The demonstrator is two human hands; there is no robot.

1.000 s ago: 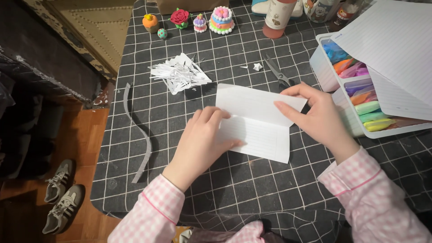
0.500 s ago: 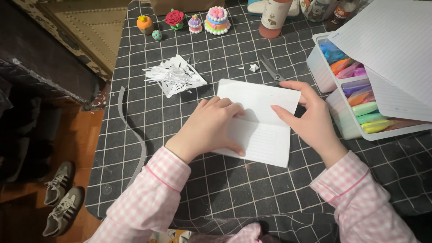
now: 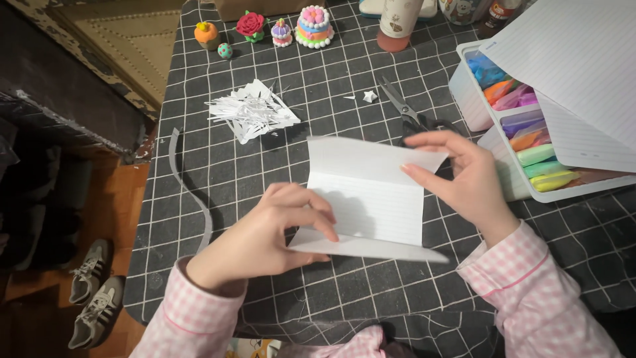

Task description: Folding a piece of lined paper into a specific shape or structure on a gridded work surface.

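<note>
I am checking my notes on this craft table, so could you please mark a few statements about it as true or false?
1. Both hands hold the lined paper. True: the left hand grips its lower left edge and the right hand its upper right corner.
2. The scissors are in the right hand. False: they lie on the checked mat beyond the paper.
3. The pile of paper cuttings lies left of the scissors. True.
4. The small clay figures sit in the storage box. False: they stand along the mat's far edge.
5. The paper lies flat. False: its near and far flaps are raised.
</note>
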